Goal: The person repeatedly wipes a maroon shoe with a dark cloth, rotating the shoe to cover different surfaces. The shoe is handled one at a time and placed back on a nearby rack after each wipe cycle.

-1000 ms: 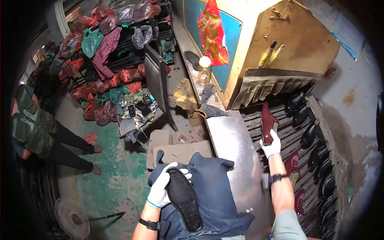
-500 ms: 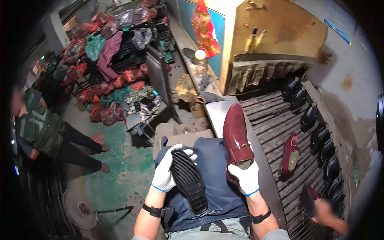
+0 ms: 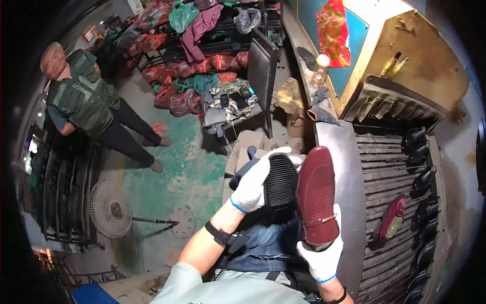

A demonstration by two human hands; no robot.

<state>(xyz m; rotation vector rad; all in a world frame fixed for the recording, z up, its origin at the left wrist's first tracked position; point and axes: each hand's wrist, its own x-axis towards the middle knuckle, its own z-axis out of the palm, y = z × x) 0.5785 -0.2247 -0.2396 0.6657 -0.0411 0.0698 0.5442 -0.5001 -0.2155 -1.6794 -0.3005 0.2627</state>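
My left hand point(image 3: 250, 187), in a white knitted glove with a blue cuff edge, grips a black ridged shoe sole point(image 3: 281, 186) from its left side. Its ribbed face is turned up toward me. Right beside it, a maroon loafer point(image 3: 316, 190) with a metal-trimmed strap is held toe away from me. My gloved right hand point(image 3: 323, 259) is closed round the loafer's heel end. Sole and loafer are side by side over my lap; whether their edges touch, I cannot tell. My right fingers are partly hidden behind the loafer.
At right, a slatted conveyor point(image 3: 377, 185) carries another maroon shoe point(image 3: 391, 219) and a row of black shoes point(image 3: 424, 179). A metal ledge point(image 3: 347, 167) runs alongside. A person point(image 3: 96, 106) stands at left, near a fan point(image 3: 114, 209). A black chair point(image 3: 260, 63) stands ahead.
My view has swung left. The sole and the loafer have come closer together, and the sole has lifted away from my lap. The co-worker's hand at lower right is out of view.
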